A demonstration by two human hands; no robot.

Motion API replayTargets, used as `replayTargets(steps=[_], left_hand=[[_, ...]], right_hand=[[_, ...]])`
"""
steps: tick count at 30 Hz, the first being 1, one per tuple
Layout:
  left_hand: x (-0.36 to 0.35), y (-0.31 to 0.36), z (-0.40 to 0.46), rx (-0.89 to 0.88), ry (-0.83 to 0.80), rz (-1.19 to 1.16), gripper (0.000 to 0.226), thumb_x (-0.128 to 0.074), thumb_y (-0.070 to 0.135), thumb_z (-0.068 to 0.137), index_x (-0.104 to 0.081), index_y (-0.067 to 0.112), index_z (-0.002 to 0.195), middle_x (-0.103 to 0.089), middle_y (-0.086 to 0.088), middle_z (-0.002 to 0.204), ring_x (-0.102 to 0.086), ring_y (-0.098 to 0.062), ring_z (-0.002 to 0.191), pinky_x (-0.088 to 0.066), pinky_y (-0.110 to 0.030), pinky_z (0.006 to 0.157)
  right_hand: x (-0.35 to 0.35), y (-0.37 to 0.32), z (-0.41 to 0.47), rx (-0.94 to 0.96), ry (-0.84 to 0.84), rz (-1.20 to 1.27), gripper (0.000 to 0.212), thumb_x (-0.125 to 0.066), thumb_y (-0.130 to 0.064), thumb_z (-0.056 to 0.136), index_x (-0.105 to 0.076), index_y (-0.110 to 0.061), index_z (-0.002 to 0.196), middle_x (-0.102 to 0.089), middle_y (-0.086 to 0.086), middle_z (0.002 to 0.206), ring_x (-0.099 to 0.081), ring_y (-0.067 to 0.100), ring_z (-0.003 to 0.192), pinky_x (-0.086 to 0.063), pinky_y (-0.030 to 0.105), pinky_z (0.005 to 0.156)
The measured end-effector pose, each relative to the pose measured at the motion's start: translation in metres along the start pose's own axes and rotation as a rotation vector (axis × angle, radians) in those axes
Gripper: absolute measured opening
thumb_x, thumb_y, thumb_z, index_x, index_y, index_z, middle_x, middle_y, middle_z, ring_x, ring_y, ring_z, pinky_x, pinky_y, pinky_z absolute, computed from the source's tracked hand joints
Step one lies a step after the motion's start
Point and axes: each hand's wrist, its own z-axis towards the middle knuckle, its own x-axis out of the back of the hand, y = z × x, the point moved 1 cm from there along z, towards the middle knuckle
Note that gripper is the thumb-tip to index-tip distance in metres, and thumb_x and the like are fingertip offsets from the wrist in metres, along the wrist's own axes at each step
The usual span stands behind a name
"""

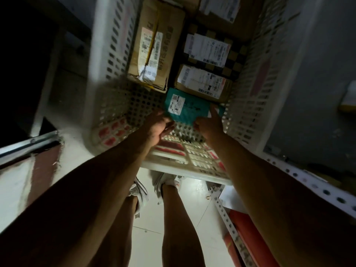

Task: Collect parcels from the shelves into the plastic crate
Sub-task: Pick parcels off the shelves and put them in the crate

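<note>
Parcels are packed tightly in the white plastic crate (248, 105), where a teal mailer bag (189, 109) is seemingly pinched at its near edge by the right hand (209, 125) to fill the gap, while the left hand (158, 126) hangs loosely curled, empty.

A teal parcel (185, 108) and brown cardboard boxes (154, 45) with white labels lie in a white perforated crate (248, 105).

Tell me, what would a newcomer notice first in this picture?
The teal mailer bag stands out, low in the white perforated plastic crate, near its front wall. The left hand and right hand reach to its near edge. Behind it lie labelled cardboard boxes.
</note>
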Motion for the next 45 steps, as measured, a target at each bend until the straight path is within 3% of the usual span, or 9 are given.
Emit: replayTargets(steps=[2,5,8,11,16,22,27,34,45], left_hand=[[0.004,0.006,-0.025,0.013,0.008,-0.016,0.018,-0.053,0.003,0.100,-0.061,0.018,0.106,-0.069,-0.014,0.110,-0.067,-0.027,0.100,-0.052,-0.046,0.102],[0.016,0.015,-0.064,-0.095,0.036,0.097,0.030,-0.053,0.002,0.100,-0.057,0.009,0.129,-0.068,-0.015,0.114,-0.066,-0.028,0.101,-0.054,-0.047,0.097],[0.035,0.030,-0.115,-0.292,0.081,0.686,0.045,-0.063,0.004,0.094,-0.056,0.020,0.136,-0.065,-0.006,0.128,-0.066,-0.023,0.108,-0.059,-0.039,0.090],[0.052,0.041,-0.165,-0.532,0.181,1.184,0.050,-0.066,0.018,0.091,-0.055,0.031,0.138,-0.062,0.003,0.133,-0.063,-0.017,0.112,-0.056,-0.031,0.090],[0.083,0.033,-0.223,-0.645,0.329,1.427,0.048,-0.042,0.027,0.094,-0.049,0.022,0.141,-0.052,-0.006,0.141,-0.052,-0.026,0.126,-0.049,-0.038,0.100],[0.127,-0.019,-0.257,-0.584,0.474,1.572,0.053,-0.055,0.011,0.090,-0.046,0.022,0.141,-0.051,-0.003,0.137,-0.051,-0.023,0.122,-0.048,-0.035,0.092],[0.165,-0.081,-0.281,-0.479,0.503,1.484,0.051,-0.053,0.013,0.092,-0.047,0.021,0.142,-0.052,-0.003,0.135,-0.051,-0.025,0.123,-0.048,-0.036,0.092],[0.203,-0.174,-0.319,-0.403,0.616,1.213,0.045,-0.053,0.011,0.094,-0.054,0.019,0.138,-0.058,-0.004,0.126,-0.053,-0.024,0.116,-0.051,-0.036,0.090],[0.235,-0.358,-0.376,-0.331,0.783,0.820,0.040,-0.058,0.012,0.091,-0.057,0.020,0.130,-0.057,-0.004,0.119,-0.053,-0.024,0.110,-0.039,-0.031,0.079]], right_hand=[[-0.001,-0.004,-0.024,0.005,-0.029,-0.109,0.063,-0.053,0.011,0.091,-0.046,-0.021,0.145,-0.064,0.014,0.115,-0.064,0.030,0.090,-0.056,0.045,0.084],[-0.009,-0.010,-0.063,-0.035,-0.086,-0.236,0.057,-0.058,0.006,0.091,-0.053,-0.021,0.140,-0.061,0.016,0.126,-0.066,0.034,0.104,-0.058,0.051,0.093],[-0.020,-0.027,-0.112,0.077,-0.159,-0.499,0.047,-0.062,-0.004,0.091,-0.057,-0.014,0.137,-0.059,0.019,0.135,-0.061,0.038,0.119,-0.053,0.050,0.101],[-0.028,-0.047,-0.169,0.262,-0.204,-0.831,0.045,-0.064,-0.011,0.093,-0.056,-0.008,0.137,-0.062,0.016,0.135,-0.058,0.032,0.124,-0.050,0.036,0.102],[-0.049,-0.055,-0.233,0.483,-0.155,-1.403,0.035,-0.050,-0.016,0.098,-0.047,-0.011,0.133,-0.053,0.016,0.136,-0.052,0.034,0.127,-0.045,0.045,0.104],[-0.073,-0.026,-0.272,0.712,-0.203,-1.783,0.035,-0.051,-0.020,0.100,-0.047,-0.012,0.133,-0.052,0.014,0.136,-0.051,0.034,0.127,-0.044,0.046,0.102],[-0.096,0.008,-0.302,0.833,-0.286,-1.947,0.039,-0.062,-0.020,0.095,-0.050,-0.013,0.132,-0.055,0.012,0.136,-0.054,0.032,0.125,-0.046,0.042,0.097],[-0.129,0.076,-0.351,0.980,-0.445,-2.075,0.037,-0.059,-0.020,0.095,-0.050,-0.013,0.130,-0.054,0.013,0.133,-0.054,0.032,0.122,-0.045,0.040,0.092],[-0.145,0.241,-0.433,1.238,-0.498,-2.383,0.041,-0.062,-0.018,0.095,-0.051,-0.015,0.134,-0.057,0.012,0.132,-0.056,0.032,0.121,-0.052,0.042,0.090]])
